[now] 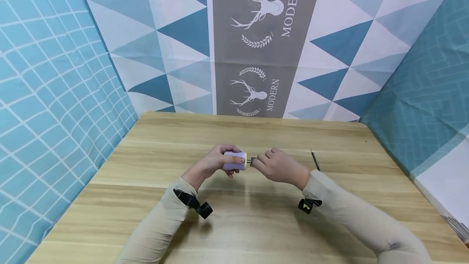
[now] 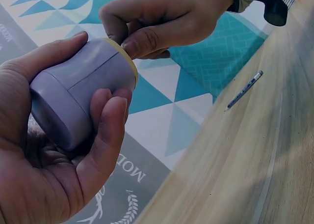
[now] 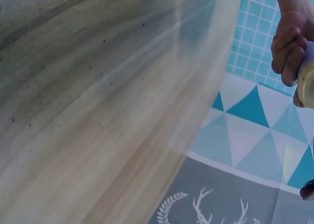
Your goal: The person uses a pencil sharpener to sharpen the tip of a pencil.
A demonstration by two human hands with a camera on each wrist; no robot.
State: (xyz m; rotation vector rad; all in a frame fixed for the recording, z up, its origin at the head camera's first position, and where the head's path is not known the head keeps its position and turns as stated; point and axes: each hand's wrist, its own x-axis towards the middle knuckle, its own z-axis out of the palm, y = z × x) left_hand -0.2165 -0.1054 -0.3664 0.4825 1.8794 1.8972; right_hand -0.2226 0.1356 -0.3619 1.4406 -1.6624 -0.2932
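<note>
"MODERN" backdrop [image 1: 256, 31]; left hand [image 1: 214, 162] grips lilac cylinder [image 1: 234, 161].

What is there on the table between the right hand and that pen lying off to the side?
Nothing: in the head view only bare wood of the table lies between the right hand and the pen.

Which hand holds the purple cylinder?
The left hand grips the purple cylinder; the right hand only pinches something small at its yellow-rimmed end.
</note>
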